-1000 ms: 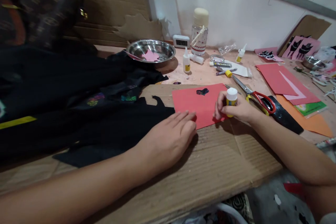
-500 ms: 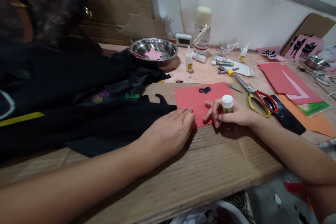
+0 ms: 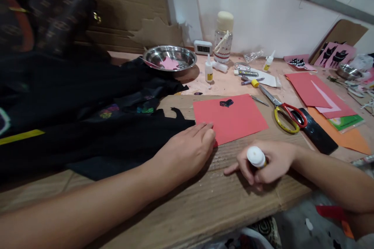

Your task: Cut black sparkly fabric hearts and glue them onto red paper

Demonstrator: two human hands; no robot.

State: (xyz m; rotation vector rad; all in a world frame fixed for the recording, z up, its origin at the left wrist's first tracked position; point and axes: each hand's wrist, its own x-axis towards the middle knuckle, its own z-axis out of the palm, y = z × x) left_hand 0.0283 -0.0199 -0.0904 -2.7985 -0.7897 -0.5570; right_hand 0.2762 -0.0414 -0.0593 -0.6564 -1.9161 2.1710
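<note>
A red paper sheet (image 3: 233, 118) lies on the cardboard-covered table (image 3: 204, 202), with a small black cut-out (image 3: 226, 103) stuck near its far edge. My left hand (image 3: 187, 151) rests palm down, fingers flat on the sheet's near left corner. My right hand (image 3: 263, 161) lies on the cardboard in front of the sheet, curled round a small glue bottle (image 3: 256, 156) with a white cap, its forefinger pointing left.
Black cloth (image 3: 87, 116) covers the left of the table. Scissors with red and yellow handles (image 3: 280, 111) lie right of the sheet beside a black tape strip (image 3: 317, 130). Behind stand a steel bowl (image 3: 169, 56), glue bottles (image 3: 208, 69), a water bottle (image 3: 223, 37) and more coloured paper (image 3: 321, 93).
My right hand, with the glue bottle in it, has come off the red sheet and moved toward me onto the bare cardboard. My left hand has stayed on the sheet's corner.
</note>
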